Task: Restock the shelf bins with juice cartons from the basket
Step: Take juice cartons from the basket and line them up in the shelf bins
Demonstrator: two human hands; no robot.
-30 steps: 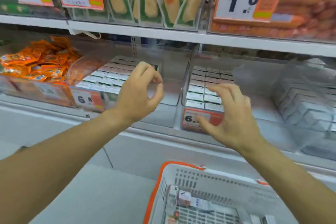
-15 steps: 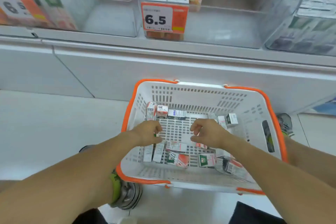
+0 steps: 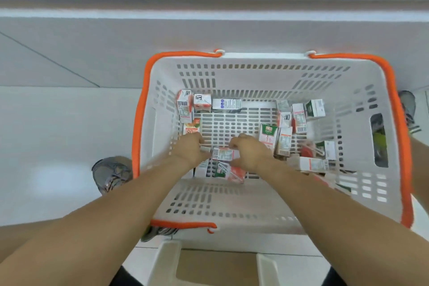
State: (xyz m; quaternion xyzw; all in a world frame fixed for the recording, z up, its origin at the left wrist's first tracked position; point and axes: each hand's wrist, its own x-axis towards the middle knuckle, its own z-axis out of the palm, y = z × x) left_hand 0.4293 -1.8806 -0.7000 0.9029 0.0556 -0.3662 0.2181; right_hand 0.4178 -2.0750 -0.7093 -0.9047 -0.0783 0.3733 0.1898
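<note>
A juice carton [image 3: 224, 154] is shown lying flat on the slotted floor of the basket [image 3: 260, 74], barcode face up, between the two hands. The right hand [image 3: 251, 152] is seen with its fingers curled over the carton's right end, apparently gripping it. The left hand [image 3: 190, 147] is curled at the carton's left end, and a small barcoded edge shows under its fingers [image 3: 201, 144]; whether a second carton is held there cannot be told. Further cartons are scattered in clusters along the far-left wall [image 3: 185, 105] and the right side [image 3: 284, 133], some upright, some tipped. The pick-up is judged to be in hand. For a clean lift, each carton is best taken across its narrow faces and raised clear of its neighbour [image 3: 229, 172] before being carried to the shelf bins, which are out of view.
</note>
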